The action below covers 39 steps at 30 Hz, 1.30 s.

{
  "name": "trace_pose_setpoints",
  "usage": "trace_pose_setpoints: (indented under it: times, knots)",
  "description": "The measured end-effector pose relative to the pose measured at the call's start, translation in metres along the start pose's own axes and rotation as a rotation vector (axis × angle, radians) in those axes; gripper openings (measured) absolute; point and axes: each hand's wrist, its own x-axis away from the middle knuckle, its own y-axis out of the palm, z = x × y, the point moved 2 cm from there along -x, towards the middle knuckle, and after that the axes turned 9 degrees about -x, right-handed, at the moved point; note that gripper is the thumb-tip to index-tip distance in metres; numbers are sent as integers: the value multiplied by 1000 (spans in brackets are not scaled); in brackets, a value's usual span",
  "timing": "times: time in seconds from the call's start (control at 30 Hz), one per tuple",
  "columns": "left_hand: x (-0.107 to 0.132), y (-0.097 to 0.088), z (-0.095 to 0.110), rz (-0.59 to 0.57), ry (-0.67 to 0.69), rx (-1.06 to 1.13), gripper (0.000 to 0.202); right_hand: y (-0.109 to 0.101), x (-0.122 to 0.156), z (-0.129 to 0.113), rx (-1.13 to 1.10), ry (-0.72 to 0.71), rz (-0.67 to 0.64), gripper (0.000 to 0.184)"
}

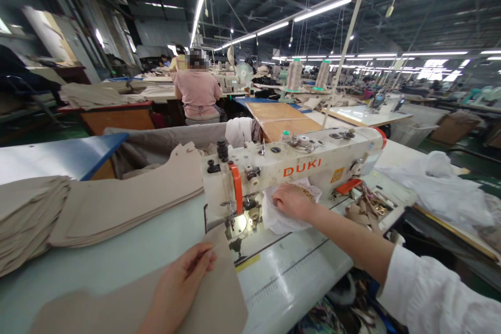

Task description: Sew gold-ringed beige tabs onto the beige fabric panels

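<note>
My left hand [187,276] is over a beige fabric panel [223,292] at the front of the sewing table. Its thumb and fingers are pressed together, and whatever is between them is too small to make out. Under the arm of the white sewing machine [274,167] lies an opened white bag or cloth [277,222] with small gold-coloured pieces [307,193] in it. My right hand [291,201] reaches into this bag with curled fingers, their tips hidden. The machine's lamp lights the needle area [239,223] between my hands.
Stacked beige panels [129,206] lie on the left of the table, beside another pile [31,219]. Scraps and small metal parts fill a tray [391,214] at the right. Thread cones [294,75] stand behind the machine. A person in pink [198,93] sits further back.
</note>
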Motion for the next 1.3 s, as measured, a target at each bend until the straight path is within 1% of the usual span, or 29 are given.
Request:
trace_pose_setpoints:
  times: [0.13, 0.23, 0.33, 0.37, 0.43, 0.47, 0.53, 0.63, 0.73, 0.83, 1.0, 1.1, 1.2, 1.3]
  knots:
    - [1, 0, -1, 14, 5, -16, 31, 0, 4, 1, -94, 16, 96, 23]
    - [3, 2, -2, 4, 14, -2, 34, -2, 17, -7, -196, 3, 153, 26]
    - [7, 3, 1, -14, 23, 25, 33, 2, 36, -31, -390, -38, 187, 27]
    - [9, 4, 4, -23, 31, 24, 32, 5, 41, -42, -539, -49, 201, 26]
    - [12, 4, 8, -43, 60, 10, 31, 16, 48, -65, -830, -32, 190, 21]
    - [13, 5, 10, -50, 76, 0, 31, 23, 49, -76, -946, -7, 164, 20]
    - [15, 5, 11, -60, 100, -11, 30, 39, 47, -95, -1105, 66, 132, 18]
    - [17, 7, 9, -86, 111, 20, 28, 57, 39, -109, -1224, 121, 115, 10]
    - [17, 7, 5, -117, 105, 101, 25, 63, 34, -109, -1285, 106, 129, 6]
    - [16, 9, 3, -149, 90, 162, 23, 61, 34, -104, -1321, 79, 142, 8]
    - [14, 10, 3, -219, 68, 242, 22, 56, 36, -103, -1365, -5, 96, 10]
    - [15, 8, 5, -268, 62, 276, 21, 56, 35, -104, -1397, -30, 56, 11]
    - [16, 7, 7, -299, 54, 286, 21, 57, 35, -105, -1435, -7, -23, 11]
    - [17, 6, 9, -338, 13, 339, 21, 56, 33, -104, -1496, 91, -120, 17]
